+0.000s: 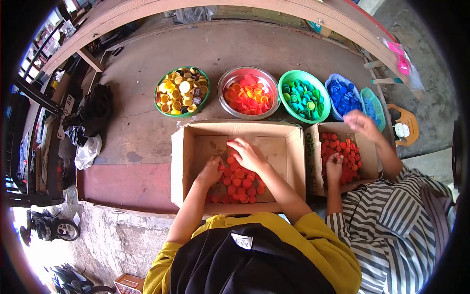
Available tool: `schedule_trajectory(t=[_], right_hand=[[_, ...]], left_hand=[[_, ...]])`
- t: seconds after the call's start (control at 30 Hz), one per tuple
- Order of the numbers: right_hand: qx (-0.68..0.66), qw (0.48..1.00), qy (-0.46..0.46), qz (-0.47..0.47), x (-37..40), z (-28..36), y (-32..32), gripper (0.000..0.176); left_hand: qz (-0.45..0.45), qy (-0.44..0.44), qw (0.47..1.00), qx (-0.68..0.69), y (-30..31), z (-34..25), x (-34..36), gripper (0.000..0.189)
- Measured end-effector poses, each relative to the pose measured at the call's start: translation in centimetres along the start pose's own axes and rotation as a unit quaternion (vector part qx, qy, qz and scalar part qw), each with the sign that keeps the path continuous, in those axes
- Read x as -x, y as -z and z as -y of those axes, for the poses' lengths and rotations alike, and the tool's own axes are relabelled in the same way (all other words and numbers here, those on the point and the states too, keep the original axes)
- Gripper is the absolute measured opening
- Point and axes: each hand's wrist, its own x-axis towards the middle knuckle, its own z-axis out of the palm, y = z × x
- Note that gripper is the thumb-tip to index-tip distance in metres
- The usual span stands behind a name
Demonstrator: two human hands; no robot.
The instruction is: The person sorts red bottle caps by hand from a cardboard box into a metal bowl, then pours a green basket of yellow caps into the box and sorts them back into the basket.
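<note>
Inside the cardboard box (289, 169) in front of me lies a heap of red bottle caps (237, 183). My left hand (210, 171) is at the left side of the heap, its fingers curled in around a red cap (222, 168). My right hand (248, 154) reaches over the far part of the heap, palm down, fingers stretched out and apart. A small spot of red shows at its fingertips; I cannot tell whether that is a cap. The box floor is bare behind and left of the heap.
Basins of yellow (181, 91), red-orange (248, 95), green (304, 96) and blue caps (345, 95) line the table behind the box. At right, a person in a striped shirt (391, 220) works over another box (369, 169) of red caps. Black bags (95, 105) lie left.
</note>
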Motion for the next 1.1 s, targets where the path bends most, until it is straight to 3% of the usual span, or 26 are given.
schedule_trajectory(t=[0.03, 0.07, 0.27, 0.47, 0.63, 0.8, 0.9, 0.93, 1.1], right_hand=[[0.044, 0.998, 0.024, -0.031, 0.0, -0.4, -0.6, 0.047], [0.076, 0.994, 0.032, -0.07, -0.2, -0.7, -1.3, 0.037], [0.095, 0.992, 0.018, -0.076, -1.3, -1.2, -3.0, 0.017], [0.005, 0.996, 0.02, -0.086, -0.1, -0.6, -1.0, 0.012], [-0.051, 0.959, 0.106, -0.256, -1.6, 3.3, 4.9, 0.01], [-0.008, 0.912, 0.093, -0.399, -6.0, 1.7, 10.3, 0.011], [-0.027, 0.944, 0.061, -0.324, -7.9, -1.2, 11.3, 0.01], [-0.107, 0.941, 0.006, -0.322, -7.9, -1.5, 11.1, 0.006], [-0.152, 0.868, -0.02, -0.472, -7.0, -2.1, 10.7, 0.01]], left_hand=[[-0.011, -0.009, 1.0, -0.008, 0.0, 0.0, -0.2, 0.02], [-0.02, -0.017, 1.0, -0.015, 0.0, 0.1, -0.2, 0.021], [-0.024, -0.042, 0.999, 0.025, 0.9, -0.6, 0.2, 0.018], [-0.021, -0.031, 0.997, 0.064, 1.3, -1.6, 0.0, 0.019], [0.008, -0.017, 0.997, 0.075, 1.6, -2.4, 0.0, 0.02], [0.012, -0.025, 0.997, 0.078, 1.7, -2.7, 0.1, 0.021], [0.008, -0.036, 0.997, 0.072, 1.6, -2.6, 0.1, 0.021], [0.007, -0.037, 0.997, 0.073, 1.8, -2.8, 0.1, 0.021], [0.001, -0.048, 0.996, 0.077, 1.9, -2.7, 0.0, 0.02]])
